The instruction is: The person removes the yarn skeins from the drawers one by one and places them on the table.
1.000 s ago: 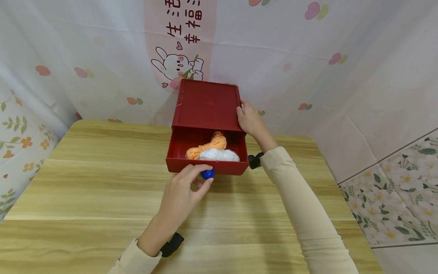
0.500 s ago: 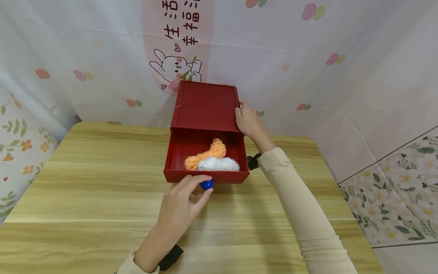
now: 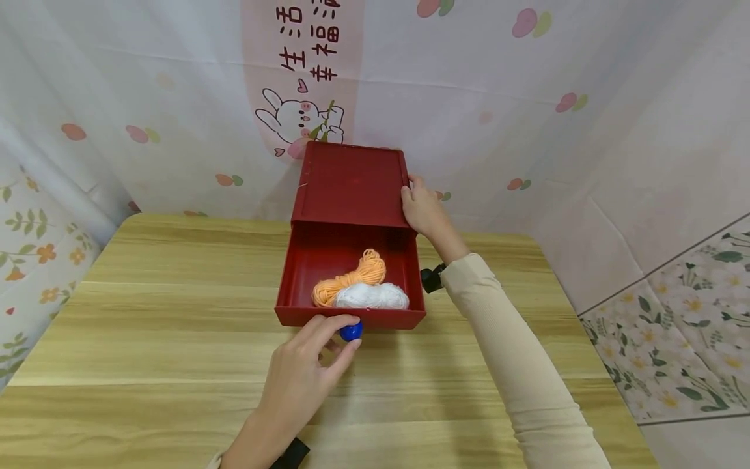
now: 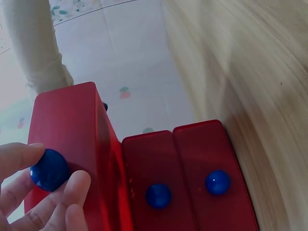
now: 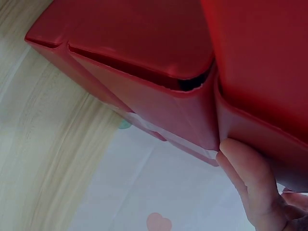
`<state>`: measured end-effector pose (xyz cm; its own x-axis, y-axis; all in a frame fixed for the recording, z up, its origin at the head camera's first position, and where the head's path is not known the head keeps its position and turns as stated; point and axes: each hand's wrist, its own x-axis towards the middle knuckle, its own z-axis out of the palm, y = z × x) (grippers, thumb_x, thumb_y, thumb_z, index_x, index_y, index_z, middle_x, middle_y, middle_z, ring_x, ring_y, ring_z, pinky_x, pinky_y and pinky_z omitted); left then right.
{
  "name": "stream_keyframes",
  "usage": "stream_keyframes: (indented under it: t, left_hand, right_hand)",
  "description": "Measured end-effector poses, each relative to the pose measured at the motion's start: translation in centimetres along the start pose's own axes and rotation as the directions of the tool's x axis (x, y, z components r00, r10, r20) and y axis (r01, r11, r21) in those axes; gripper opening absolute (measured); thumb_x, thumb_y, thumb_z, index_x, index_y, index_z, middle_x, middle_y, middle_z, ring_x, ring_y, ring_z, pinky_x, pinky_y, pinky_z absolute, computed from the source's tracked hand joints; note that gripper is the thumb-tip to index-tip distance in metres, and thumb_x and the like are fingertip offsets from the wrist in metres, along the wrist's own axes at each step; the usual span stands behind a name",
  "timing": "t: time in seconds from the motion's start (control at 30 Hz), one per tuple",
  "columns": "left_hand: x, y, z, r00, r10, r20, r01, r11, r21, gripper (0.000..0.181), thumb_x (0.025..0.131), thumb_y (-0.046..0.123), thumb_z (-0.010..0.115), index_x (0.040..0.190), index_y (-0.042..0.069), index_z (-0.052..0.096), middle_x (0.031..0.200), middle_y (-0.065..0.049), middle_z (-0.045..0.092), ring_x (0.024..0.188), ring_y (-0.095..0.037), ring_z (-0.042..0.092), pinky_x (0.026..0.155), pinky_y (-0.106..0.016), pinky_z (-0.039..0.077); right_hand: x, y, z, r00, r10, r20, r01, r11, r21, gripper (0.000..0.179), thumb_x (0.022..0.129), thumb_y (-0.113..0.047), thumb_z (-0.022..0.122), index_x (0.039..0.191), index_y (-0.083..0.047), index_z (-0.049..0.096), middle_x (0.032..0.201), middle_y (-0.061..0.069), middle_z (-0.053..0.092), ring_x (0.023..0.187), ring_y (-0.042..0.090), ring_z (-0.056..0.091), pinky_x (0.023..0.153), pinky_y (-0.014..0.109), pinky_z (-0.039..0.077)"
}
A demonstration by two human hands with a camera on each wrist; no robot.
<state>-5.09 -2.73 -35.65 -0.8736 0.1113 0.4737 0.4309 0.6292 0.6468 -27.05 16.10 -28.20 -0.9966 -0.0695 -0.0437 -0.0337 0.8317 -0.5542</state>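
Observation:
A red drawer cabinet [image 3: 354, 182] stands at the back of the table, its top drawer [image 3: 389, 319] pulled well out. My left hand [image 3: 293, 374] pinches the drawer's round blue knob [image 3: 351, 331] between thumb and fingers. Inside the drawer, near its front, lie an orange yarn skein [image 3: 351, 280] and a white yarn skein [image 3: 372, 296], touching each other. My right hand [image 3: 424, 208] rests against the cabinet's right side, thumb near the top edge. The right wrist view shows its fingers [image 5: 248, 166] against the red side wall; part of that hand is out of frame.
Two lower drawers, with a blue knob [image 4: 159, 196] and another blue knob [image 4: 218, 182], stay closed beneath the top one. Behind the cabinet hangs a printed white curtain [image 3: 445, 117]. The wood-grain table [image 3: 176, 339] spreads around and in front of it.
The left hand has drawn the top drawer toward me by its knob, so more of the inside shows and both skeins have come forward with it. The right hand keeps its place.

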Motion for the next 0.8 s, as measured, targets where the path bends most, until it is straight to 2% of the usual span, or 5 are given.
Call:
stream_keyframes:
  t: [0.17, 0.4, 0.57, 0.67, 0.8]
  left_hand:
    - [0.2, 0.1, -1.1, 0.998, 0.036, 0.049, -0.039, 0.997, 0.067, 0.032, 0.076, 0.02, 0.077, 0.106, 0.023, 0.067, 0.085, 0.009, 0.067, 0.067, 0.0, 0.059, 0.053, -0.012, 0.044]
    - [1.5, 0.7, -4.0, 0.98, 0.158, 0.122, -0.175, 0.974, 0.145, 0.027, 0.078, 0.025, 0.074, 0.105, 0.027, 0.072, 0.053, 0.013, 0.056, 0.044, 0.006, 0.033, 0.042, -0.011, 0.027]
    - [3.2, 1.3, -6.0, 0.969, 0.241, 0.051, -0.245, 0.965, 0.093, 0.026, 0.075, 0.015, 0.077, 0.101, 0.017, 0.072, 0.09, 0.005, 0.072, 0.07, -0.003, 0.061, 0.059, -0.016, 0.049]
    - [4.7, 1.5, -6.6, 0.975, 0.206, 0.078, -0.213, 0.973, 0.091, 0.027, 0.077, 0.014, 0.076, 0.103, 0.016, 0.07, 0.094, 0.005, 0.07, 0.077, -0.009, 0.059, 0.062, -0.022, 0.051]
    - [6.7, 1.6, -6.1, 0.97, 0.095, 0.224, -0.122, 0.987, 0.108, 0.029, 0.082, 0.02, 0.072, 0.11, 0.016, 0.067, 0.102, 0.001, 0.068, 0.083, -0.015, 0.06, 0.067, -0.028, 0.052]
  right_hand:
    - [0.0, 0.0, 0.1, 1.0, 0.005, 0.004, -0.005, 1.0, 0.005, 0.052, 0.102, -0.03, 0.023, 0.148, -0.007, 0.016, 0.137, 0.021, 0.045, 0.118, 0.033, 0.049, 0.099, 0.046, 0.04]
    - [-0.2, 0.0, 0.1, 1.0, 0.002, -0.001, -0.002, 1.0, 0.003, 0.052, 0.102, -0.029, 0.023, 0.148, -0.006, 0.016, 0.138, 0.021, 0.044, 0.121, 0.033, 0.047, 0.101, 0.047, 0.038]
    - [-0.3, -0.2, 0.2, 1.0, 0.01, 0.018, -0.01, 1.0, 0.013, 0.052, 0.102, -0.029, 0.023, 0.148, -0.006, 0.015, 0.14, 0.02, 0.042, 0.123, 0.032, 0.046, 0.102, 0.046, 0.038]
    - [-0.2, -0.2, 0.3, 1.0, 0.007, 0.017, -0.007, 1.0, 0.014, 0.052, 0.102, -0.029, 0.023, 0.148, -0.007, 0.015, 0.14, 0.021, 0.042, 0.122, 0.032, 0.047, 0.101, 0.045, 0.039]
    - [-0.1, 0.0, 0.2, 1.0, 0.005, 0.003, -0.005, 1.0, 0.01, 0.051, 0.103, -0.028, 0.023, 0.148, -0.006, 0.014, 0.141, 0.021, 0.041, 0.123, 0.032, 0.046, 0.102, 0.045, 0.038]
